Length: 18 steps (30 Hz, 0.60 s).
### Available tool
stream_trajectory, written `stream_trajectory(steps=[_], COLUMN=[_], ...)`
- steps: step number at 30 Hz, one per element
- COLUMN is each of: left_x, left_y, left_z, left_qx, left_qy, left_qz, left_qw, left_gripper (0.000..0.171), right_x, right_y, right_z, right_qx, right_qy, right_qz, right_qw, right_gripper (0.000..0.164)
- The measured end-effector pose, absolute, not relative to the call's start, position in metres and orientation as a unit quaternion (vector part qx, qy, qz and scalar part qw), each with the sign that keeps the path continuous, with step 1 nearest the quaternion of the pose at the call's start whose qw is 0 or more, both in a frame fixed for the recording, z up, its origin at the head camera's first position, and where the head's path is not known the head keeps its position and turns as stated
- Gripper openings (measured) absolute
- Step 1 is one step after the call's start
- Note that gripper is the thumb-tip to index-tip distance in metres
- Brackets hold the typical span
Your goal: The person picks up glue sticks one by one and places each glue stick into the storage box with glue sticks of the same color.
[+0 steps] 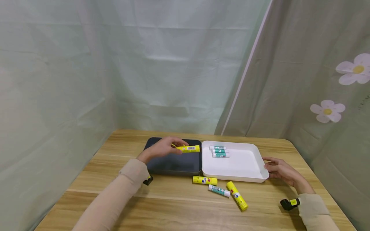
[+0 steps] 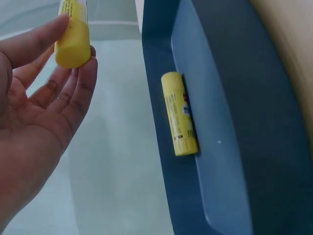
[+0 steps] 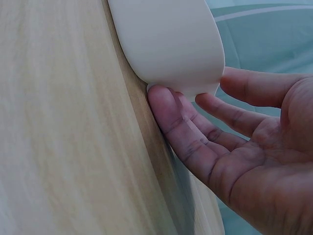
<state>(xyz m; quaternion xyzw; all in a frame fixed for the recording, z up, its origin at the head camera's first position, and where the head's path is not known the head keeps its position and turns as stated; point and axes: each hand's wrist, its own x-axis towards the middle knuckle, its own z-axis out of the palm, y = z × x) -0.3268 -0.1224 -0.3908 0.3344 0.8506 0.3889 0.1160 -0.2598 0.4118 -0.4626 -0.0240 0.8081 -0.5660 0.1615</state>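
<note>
My left hand (image 1: 166, 148) pinches a yellow glue stick (image 1: 189, 149) between thumb and fingertips, over the dark tray (image 1: 173, 165). Another yellow glue stick (image 2: 179, 115) lies inside that tray along its wall; in the head view the hand mostly covers it. At the far right end of the white tray (image 1: 240, 165), my right hand (image 1: 281, 171) holds the outer wall, thumb at the rim and fingers along the lower edge (image 3: 171, 105). Several small white-and-green glue sticks (image 1: 220, 151) lie together in the white tray's left part.
On the wooden table in front of the trays lie a yellow glue stick (image 1: 205, 180), a white-and-green glue stick (image 1: 219, 190) and a slanted yellow glue stick (image 1: 237, 195). The two trays stand side by side. Curtains (image 1: 179, 70) hang behind the table and at both sides.
</note>
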Motion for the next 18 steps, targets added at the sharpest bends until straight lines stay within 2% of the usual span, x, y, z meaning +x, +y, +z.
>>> stream_trajectory(steps=[18], left_x=[-0.351], left_y=[-0.145], left_z=[-0.397], left_qx=[0.308], left_qy=[0.856], left_qz=[0.395], left_qw=[0.129], left_gripper=[0.041], right_x=[-0.259], right_y=[0.412], right_z=[-0.461], right_qx=[-0.02], right_qy=[0.811], right_qz=[-0.562], right_qw=[0.162], right_gripper=[0.07])
